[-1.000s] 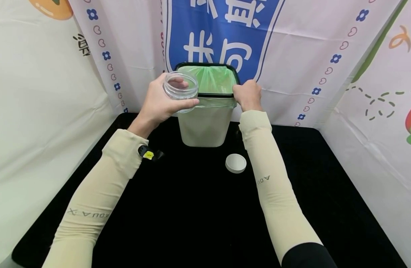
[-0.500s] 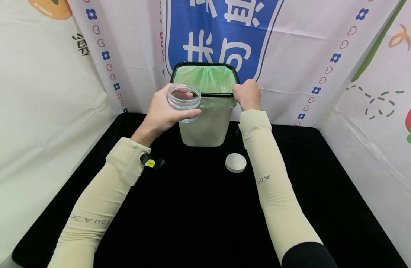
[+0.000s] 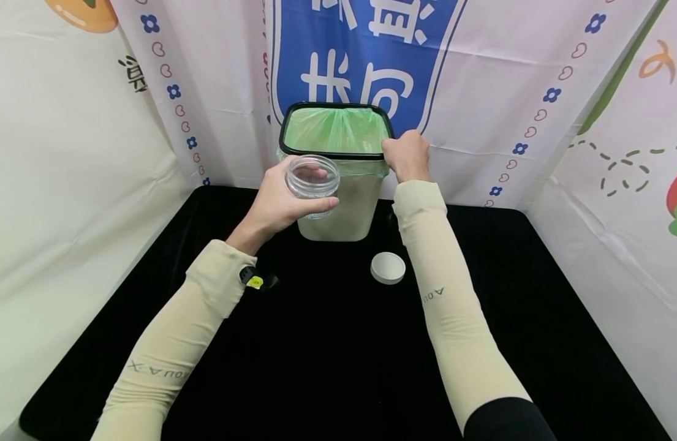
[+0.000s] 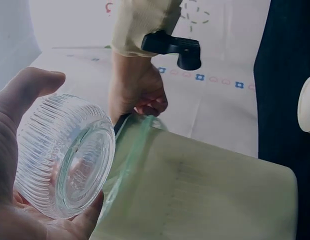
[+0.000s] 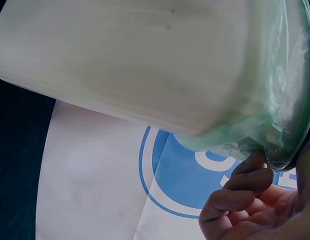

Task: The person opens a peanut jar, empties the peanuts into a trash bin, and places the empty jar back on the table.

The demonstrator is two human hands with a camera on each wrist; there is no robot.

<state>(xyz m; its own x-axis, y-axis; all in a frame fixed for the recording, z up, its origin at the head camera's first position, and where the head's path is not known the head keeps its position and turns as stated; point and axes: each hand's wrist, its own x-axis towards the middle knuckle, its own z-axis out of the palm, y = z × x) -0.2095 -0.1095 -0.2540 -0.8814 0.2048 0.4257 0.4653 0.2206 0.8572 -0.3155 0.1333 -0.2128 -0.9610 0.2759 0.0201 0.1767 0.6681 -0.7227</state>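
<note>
My left hand (image 3: 280,199) grips a clear, ribbed, lidless jar (image 4: 65,155) in front of the bin, thumb on the near side and fingers around the far side. No contents show inside the jar. My right hand (image 3: 408,154) holds the right edge of a pale trash bin (image 3: 338,214), fingers curled at its black rim (image 3: 332,155). A green bag (image 3: 338,130) lines the bin and folds over the outside below the rim. In the right wrist view, the fingers (image 5: 250,180) pinch at the bag's folded edge.
A round white lid (image 3: 388,268) lies on the black table (image 3: 316,343), in front of the bin and left of my right forearm. Behind the bin hangs a printed cloth backdrop (image 3: 481,92), with further cloth walls on both sides.
My left hand has brought the jar down and toward me, from beside the bin's rim to in front of its wall. The right hand stays at the rim.
</note>
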